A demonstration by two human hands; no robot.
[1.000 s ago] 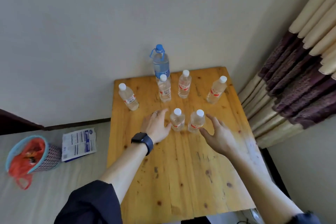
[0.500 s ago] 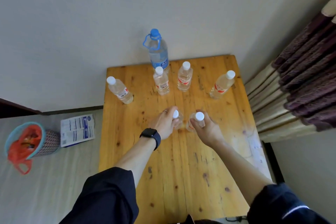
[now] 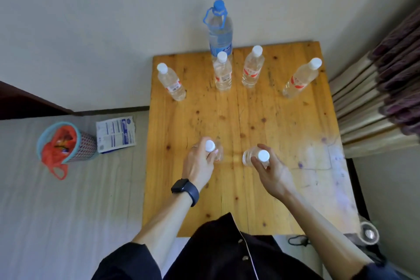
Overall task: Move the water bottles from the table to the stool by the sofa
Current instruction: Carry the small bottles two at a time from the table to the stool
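Gripping one small bottle each, both hands hang over the near half of the wooden table. The left hand is closed around a white-capped bottle, its fingers wrapped over the body so that little but the cap shows. The right hand is closed on a second white-capped bottle, seen almost straight down the cap; whether either bottle is clear of the wood is hard to tell from this angle. A dark watch sits on the left wrist.

Four more small bottles stand upright along the far part of the table: one at the left, two near the middle, and one at the right. A tall blue-capped bottle stands behind the middle pair at the far edge.

On the floor to the left lie a basket with an orange bag and a printed packet just beside it. Curtains hang at the right.
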